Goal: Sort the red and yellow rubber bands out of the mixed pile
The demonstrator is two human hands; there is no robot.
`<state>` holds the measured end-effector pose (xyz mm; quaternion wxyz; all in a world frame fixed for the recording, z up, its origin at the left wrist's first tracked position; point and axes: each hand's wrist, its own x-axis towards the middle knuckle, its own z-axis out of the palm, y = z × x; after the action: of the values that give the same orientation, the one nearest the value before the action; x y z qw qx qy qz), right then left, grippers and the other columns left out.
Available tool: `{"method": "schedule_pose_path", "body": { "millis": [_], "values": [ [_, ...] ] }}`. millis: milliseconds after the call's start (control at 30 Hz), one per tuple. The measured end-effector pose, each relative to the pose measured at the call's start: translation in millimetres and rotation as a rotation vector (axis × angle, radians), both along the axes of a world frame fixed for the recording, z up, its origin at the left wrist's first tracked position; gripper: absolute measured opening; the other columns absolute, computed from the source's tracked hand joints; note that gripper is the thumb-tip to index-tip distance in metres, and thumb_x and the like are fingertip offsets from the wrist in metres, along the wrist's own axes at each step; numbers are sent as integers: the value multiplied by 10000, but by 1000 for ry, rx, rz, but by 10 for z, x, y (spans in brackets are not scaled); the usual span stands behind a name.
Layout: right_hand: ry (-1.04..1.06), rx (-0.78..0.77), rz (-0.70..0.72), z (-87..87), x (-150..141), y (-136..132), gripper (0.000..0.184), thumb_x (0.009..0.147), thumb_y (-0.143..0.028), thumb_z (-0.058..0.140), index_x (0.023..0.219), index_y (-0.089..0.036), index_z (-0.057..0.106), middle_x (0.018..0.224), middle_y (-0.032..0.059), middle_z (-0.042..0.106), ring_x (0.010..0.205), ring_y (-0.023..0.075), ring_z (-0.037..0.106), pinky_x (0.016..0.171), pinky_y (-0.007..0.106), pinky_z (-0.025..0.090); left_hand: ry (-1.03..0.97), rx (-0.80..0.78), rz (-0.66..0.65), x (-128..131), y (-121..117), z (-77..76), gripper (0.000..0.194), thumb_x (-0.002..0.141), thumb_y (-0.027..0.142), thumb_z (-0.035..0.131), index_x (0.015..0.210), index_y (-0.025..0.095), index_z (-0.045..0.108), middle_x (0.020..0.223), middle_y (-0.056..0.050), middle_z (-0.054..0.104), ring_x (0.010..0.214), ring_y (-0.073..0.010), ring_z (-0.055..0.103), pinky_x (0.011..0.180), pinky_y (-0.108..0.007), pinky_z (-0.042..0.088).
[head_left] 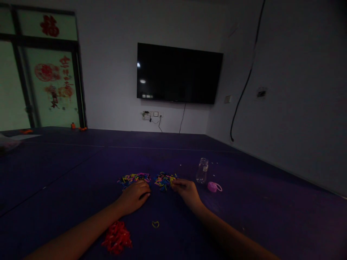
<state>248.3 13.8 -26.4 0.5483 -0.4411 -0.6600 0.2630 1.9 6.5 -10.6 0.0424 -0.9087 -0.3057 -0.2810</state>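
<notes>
Two piles of small colourful loops, which look like rubber bands, lie side by side: a left pile point(134, 177) and a right pile point(162, 180). My left hand point(135, 196) rests palm down at the near edge of the left pile, covering part of it, with thumb and fingers apart. At the right pile's right edge, my right hand point(187, 191) has its fingertips pinched together; what is between them is too small to make out. One yellow-green loop point(155, 224) lies alone nearer to me. Beside my left forearm sits a heap of red pieces point(117, 238).
A clear bottle point(202, 171) without its lid stands right of my right hand, a pink cap with a loop handle point(213, 186) beside it. The purple tabletop point(168, 141) reaches toward a wall with a television point(179, 74). Orange objects point(82, 128) lie at the far left.
</notes>
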Motion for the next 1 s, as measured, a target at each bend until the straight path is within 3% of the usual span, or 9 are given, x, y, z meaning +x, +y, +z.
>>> {"method": "schedule_pose_path", "body": {
  "millis": [167,333,433,533,633,733,833,900,1000],
  "values": [
    [-149,55,-1,129,-30,-120,278,775,-411,589,809,-176,734,817,85,712,787,237,669,706,362,544,5,-9,5,4,-3,10,126,850,130,475,844,181,590,829,-45,619,814,-194,578,736,-317,453],
    [-307,297,105,246,-217,-430,222,825,-270,505,753,-196,702,761,55,695,651,159,632,560,248,493,14,-27,-18,-1,-21,43,156,889,167,441,862,176,594,845,-53,627,826,-191,579,743,-308,449],
    [-417,447,246,233,-346,-619,197,792,-183,470,803,-184,667,763,46,682,624,130,611,532,213,459,15,-28,-33,2,-18,45,168,895,191,440,863,177,604,860,-54,636,848,-194,579,767,-316,445],
    [-669,635,414,199,-397,-720,212,751,-139,430,820,-167,628,704,43,649,585,133,579,510,226,419,7,-23,-12,4,-11,30,158,879,170,456,877,179,614,877,-52,643,868,-197,580,786,-324,445],
    [-867,716,441,180,-384,-730,184,747,-152,405,770,-176,586,639,33,607,527,135,532,463,236,367,-1,-15,1,2,-12,20,154,875,159,460,876,186,612,875,-45,646,868,-197,581,789,-332,448],
    [-923,709,422,183,-365,-716,160,750,-167,408,761,-188,567,642,26,603,536,135,535,471,232,367,3,-16,1,1,-23,29,152,876,154,459,877,184,608,865,-46,646,863,-197,582,788,-334,448],
    [-919,670,446,212,-368,-730,202,790,-176,407,874,-183,591,742,40,648,617,139,579,542,233,416,8,-24,1,4,-34,46,151,876,159,458,872,177,608,864,-51,646,863,-198,582,784,-332,447],
    [-922,661,475,244,-377,-756,260,840,-213,406,1022,-179,588,915,73,672,752,152,611,645,253,454,2,-21,0,6,-38,51,157,877,168,455,872,180,612,864,-51,646,860,-199,582,781,-330,448],
    [-971,666,521,289,-393,-801,350,902,-319,413,1212,-196,520,1214,98,586,1009,187,574,819,319,447,-6,-16,-6,8,-36,47,167,879,171,450,875,181,617,856,-50,646,851,-196,583,777,-325,449]
  ]
}}
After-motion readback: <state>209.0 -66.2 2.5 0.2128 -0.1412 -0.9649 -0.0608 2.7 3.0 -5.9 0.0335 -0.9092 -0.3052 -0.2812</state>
